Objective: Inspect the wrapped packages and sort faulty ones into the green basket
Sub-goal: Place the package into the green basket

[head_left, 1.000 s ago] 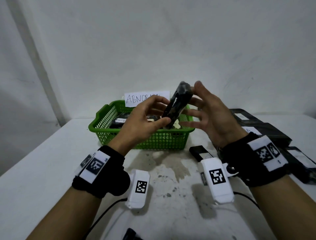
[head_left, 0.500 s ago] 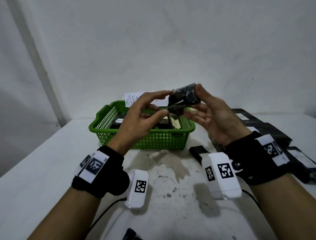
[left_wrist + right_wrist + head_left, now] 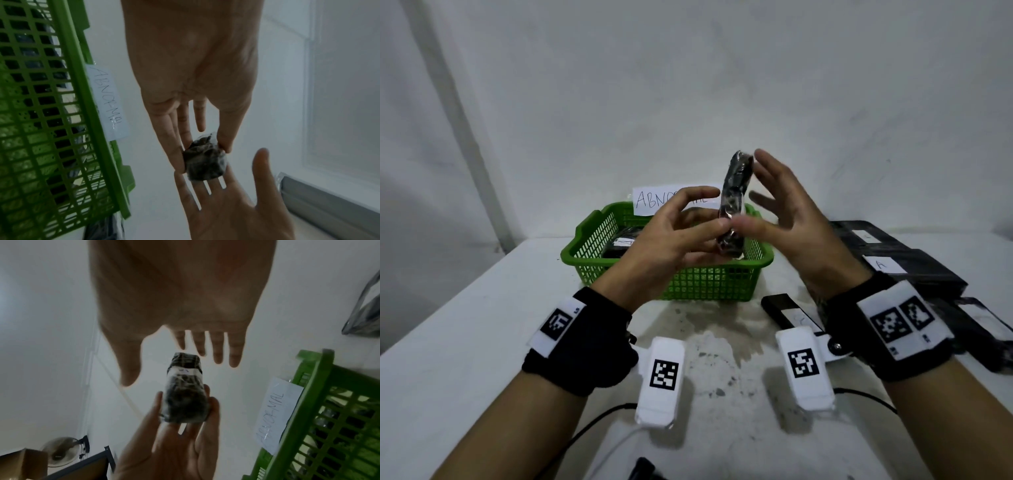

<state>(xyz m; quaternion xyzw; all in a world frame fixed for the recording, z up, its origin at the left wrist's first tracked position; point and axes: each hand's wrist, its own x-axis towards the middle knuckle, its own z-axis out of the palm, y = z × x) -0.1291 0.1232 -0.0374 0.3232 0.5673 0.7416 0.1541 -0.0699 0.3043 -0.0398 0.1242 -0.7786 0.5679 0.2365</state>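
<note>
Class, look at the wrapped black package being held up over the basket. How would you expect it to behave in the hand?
The package probably stays stiff: it stands upright, pinched only at its lower end by the left hand. Its glossy film wrap looks slippery. Fingertips alone carry it, so it seems light.

Basket behind hands, packages at right.

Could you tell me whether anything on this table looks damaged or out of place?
Only the table itself: a patch of worn, chipped paint lies just before the green basket. The held package shows no clear fault.
</note>
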